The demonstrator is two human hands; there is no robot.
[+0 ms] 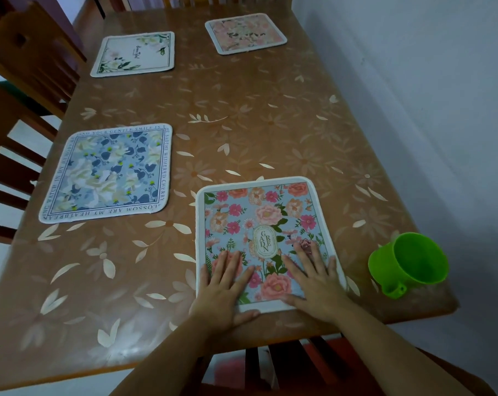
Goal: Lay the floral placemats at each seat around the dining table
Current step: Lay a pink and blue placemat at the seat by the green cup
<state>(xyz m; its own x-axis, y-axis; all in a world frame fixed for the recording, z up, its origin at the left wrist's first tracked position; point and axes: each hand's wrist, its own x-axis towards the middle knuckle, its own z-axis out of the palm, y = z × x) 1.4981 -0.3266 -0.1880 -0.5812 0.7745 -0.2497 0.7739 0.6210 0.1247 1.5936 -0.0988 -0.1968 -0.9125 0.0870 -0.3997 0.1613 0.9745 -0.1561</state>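
A pink-and-blue floral placemat (259, 218) lies flat at the near edge of the dining table (242, 115). My left hand (228, 287) rests on its near left corner with straight fingers. My right hand (313, 278) presses flat on its near right part. Along the left side lies a blue-and-white floral placemat (108, 172). Farther back on that side is a white placemat with green leaves (133, 54). A pale pink floral placemat (245, 32) sits at the far end.
A green plastic cup (410, 261) lies on its side at the table's near right corner. Wooden chairs (22, 90) stand along the left side, and another chair back (270, 364) is below the near edge. A wall (427, 81) runs along the right.
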